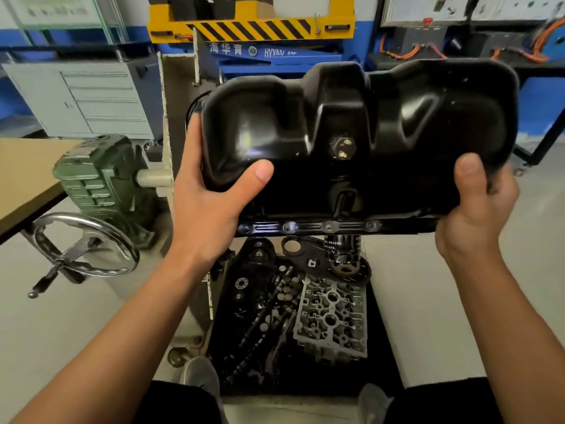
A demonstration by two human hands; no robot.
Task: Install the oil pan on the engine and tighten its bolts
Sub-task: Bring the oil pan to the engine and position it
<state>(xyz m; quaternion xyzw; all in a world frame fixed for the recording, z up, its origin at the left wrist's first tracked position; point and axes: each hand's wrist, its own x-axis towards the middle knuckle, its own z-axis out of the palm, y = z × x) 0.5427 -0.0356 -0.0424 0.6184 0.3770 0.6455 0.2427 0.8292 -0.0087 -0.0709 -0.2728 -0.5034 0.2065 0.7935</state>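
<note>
A glossy black oil pan (360, 127) fills the middle of the head view, its domed underside toward me and a drain plug (342, 147) at its centre. My left hand (211, 194) grips its left end, thumb across the front. My right hand (477, 197) grips the right end, thumb on top. The pan's flange (308, 227) with bolt holes runs along the lower edge. The engine itself is hidden behind the pan; only an oil filter (342, 249) shows below the flange.
A black tray (379, 338) below holds a cylinder head (333, 316), a chain and several loose parts. A green gearbox (101, 175) with a chrome handwheel (85, 244) stands at the left beside a wooden table (24, 172). A yellow-and-blue lift (253, 29) stands behind.
</note>
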